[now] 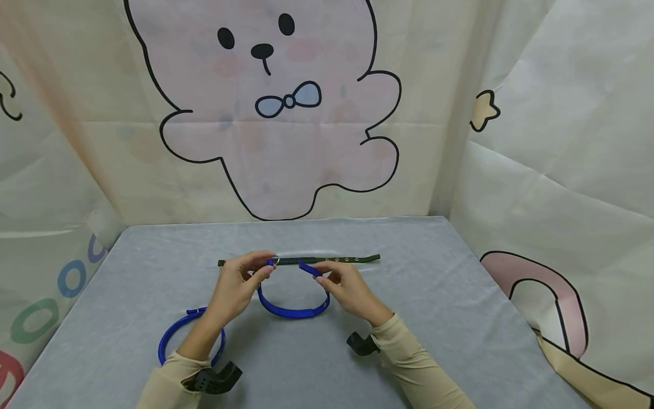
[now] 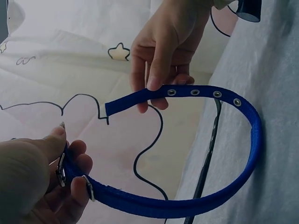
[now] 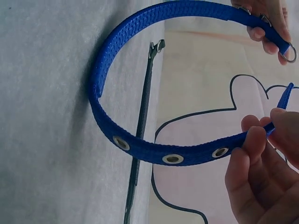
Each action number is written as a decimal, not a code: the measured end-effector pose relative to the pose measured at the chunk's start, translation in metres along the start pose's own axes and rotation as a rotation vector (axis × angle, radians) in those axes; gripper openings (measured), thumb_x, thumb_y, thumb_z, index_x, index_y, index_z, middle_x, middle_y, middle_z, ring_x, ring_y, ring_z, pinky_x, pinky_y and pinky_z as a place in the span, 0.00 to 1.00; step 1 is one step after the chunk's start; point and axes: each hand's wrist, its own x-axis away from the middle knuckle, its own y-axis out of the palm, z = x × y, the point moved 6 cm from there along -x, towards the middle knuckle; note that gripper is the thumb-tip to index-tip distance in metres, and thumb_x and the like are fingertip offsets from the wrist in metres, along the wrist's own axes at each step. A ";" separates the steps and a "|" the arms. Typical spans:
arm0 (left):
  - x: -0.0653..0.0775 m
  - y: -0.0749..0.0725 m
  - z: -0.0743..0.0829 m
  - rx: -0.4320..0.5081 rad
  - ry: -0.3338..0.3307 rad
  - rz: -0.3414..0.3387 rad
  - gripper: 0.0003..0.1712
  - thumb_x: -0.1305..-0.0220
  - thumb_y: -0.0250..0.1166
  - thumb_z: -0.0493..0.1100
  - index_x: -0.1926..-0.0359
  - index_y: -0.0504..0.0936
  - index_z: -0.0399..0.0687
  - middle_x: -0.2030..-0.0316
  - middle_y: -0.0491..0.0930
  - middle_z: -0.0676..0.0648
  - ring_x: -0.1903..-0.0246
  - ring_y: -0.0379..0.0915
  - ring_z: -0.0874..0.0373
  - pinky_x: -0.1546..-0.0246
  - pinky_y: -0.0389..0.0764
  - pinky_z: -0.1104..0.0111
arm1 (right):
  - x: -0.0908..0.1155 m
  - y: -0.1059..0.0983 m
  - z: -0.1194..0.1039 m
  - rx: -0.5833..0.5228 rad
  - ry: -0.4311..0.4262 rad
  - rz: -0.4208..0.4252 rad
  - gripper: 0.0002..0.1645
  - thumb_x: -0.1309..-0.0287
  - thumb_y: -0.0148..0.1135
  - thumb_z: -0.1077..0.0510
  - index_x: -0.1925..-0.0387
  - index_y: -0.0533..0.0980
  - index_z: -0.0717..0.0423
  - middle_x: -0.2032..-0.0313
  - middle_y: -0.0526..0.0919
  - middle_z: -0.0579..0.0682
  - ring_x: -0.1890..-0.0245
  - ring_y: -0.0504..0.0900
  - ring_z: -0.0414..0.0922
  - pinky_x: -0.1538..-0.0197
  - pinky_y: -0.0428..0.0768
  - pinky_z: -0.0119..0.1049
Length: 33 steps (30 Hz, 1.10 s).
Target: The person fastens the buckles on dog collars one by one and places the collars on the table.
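Note:
A blue collar point(image 1: 293, 312) hangs in an unfastened loop between my two hands, above the table. My left hand point(image 1: 242, 282) pinches its buckle end, where a metal buckle point(image 2: 61, 170) and a ring point(image 3: 290, 54) show. With thumb and fingers, my right hand point(image 1: 349, 288) pinches the strap near its free tip point(image 2: 122, 102), beside a row of metal eyelets point(image 3: 173, 159). The tip points toward the buckle end, a gap apart from it.
A dark green collar point(image 1: 352, 259) lies stretched out across the table point(image 1: 409, 244) behind the hands. Another blue collar point(image 1: 166, 339), looped, lies under my left forearm. Printed cloth point(image 1: 327, 147) hangs behind the table and at both sides.

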 end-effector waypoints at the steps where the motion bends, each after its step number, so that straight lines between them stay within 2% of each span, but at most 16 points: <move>1: 0.000 0.001 0.000 0.005 -0.002 0.000 0.14 0.32 0.66 0.37 0.47 0.86 0.42 0.62 0.89 0.44 0.68 0.80 0.69 0.72 0.79 0.72 | 0.000 0.001 -0.001 0.004 -0.005 -0.003 0.16 0.32 0.62 0.64 0.44 0.81 0.58 0.55 0.87 0.58 0.71 0.83 0.57 0.70 0.74 0.27; 8: 0.003 0.010 0.002 0.001 0.012 -0.016 0.14 0.32 0.66 0.37 0.47 0.85 0.42 0.61 0.89 0.43 0.70 0.81 0.64 0.72 0.79 0.72 | 0.000 0.006 -0.006 -0.004 -0.031 -0.018 0.16 0.31 0.62 0.62 0.44 0.81 0.56 0.54 0.88 0.57 0.72 0.81 0.41 0.69 0.76 0.27; 12: 0.004 0.013 0.003 -0.013 0.010 -0.011 0.14 0.32 0.66 0.37 0.47 0.86 0.43 0.58 0.89 0.43 0.71 0.79 0.65 0.73 0.78 0.72 | 0.000 0.009 -0.007 -0.024 -0.062 -0.009 0.15 0.31 0.62 0.62 0.45 0.82 0.57 0.54 0.88 0.60 0.71 0.81 0.36 0.68 0.77 0.28; 14: 0.004 0.014 0.004 -0.016 0.008 -0.016 0.14 0.32 0.67 0.38 0.47 0.86 0.43 0.56 0.89 0.42 0.71 0.78 0.66 0.73 0.78 0.72 | 0.000 0.010 -0.008 -0.027 -0.072 -0.012 0.15 0.32 0.62 0.63 0.45 0.82 0.58 0.54 0.88 0.61 0.70 0.82 0.37 0.67 0.78 0.28; 20: 0.005 0.019 0.006 -0.033 0.004 -0.042 0.15 0.33 0.67 0.39 0.46 0.86 0.45 0.53 0.88 0.41 0.71 0.75 0.68 0.72 0.78 0.72 | 0.002 0.012 -0.012 -0.012 -0.063 -0.020 0.15 0.32 0.62 0.64 0.45 0.82 0.56 0.55 0.88 0.59 0.69 0.84 0.52 0.67 0.77 0.29; 27: 0.006 0.020 0.010 -0.032 0.008 -0.059 0.14 0.33 0.67 0.39 0.47 0.87 0.47 0.54 0.89 0.43 0.73 0.73 0.68 0.73 0.77 0.72 | 0.004 0.012 -0.018 -0.003 -0.074 -0.009 0.15 0.32 0.62 0.64 0.46 0.82 0.56 0.56 0.88 0.54 0.69 0.81 0.36 0.66 0.80 0.31; 30: 0.007 0.020 0.012 -0.028 0.016 -0.059 0.14 0.33 0.67 0.38 0.47 0.87 0.46 0.54 0.88 0.43 0.74 0.72 0.68 0.74 0.75 0.72 | 0.005 0.013 -0.020 -0.024 -0.090 -0.006 0.15 0.32 0.62 0.64 0.46 0.82 0.58 0.56 0.88 0.56 0.70 0.81 0.35 0.66 0.80 0.30; 33: 0.008 0.019 0.014 -0.033 0.023 -0.061 0.14 0.33 0.68 0.38 0.48 0.87 0.46 0.55 0.88 0.45 0.74 0.71 0.66 0.73 0.74 0.72 | 0.005 0.014 -0.021 -0.049 -0.097 -0.006 0.15 0.32 0.62 0.64 0.46 0.81 0.58 0.57 0.87 0.58 0.72 0.82 0.38 0.67 0.80 0.29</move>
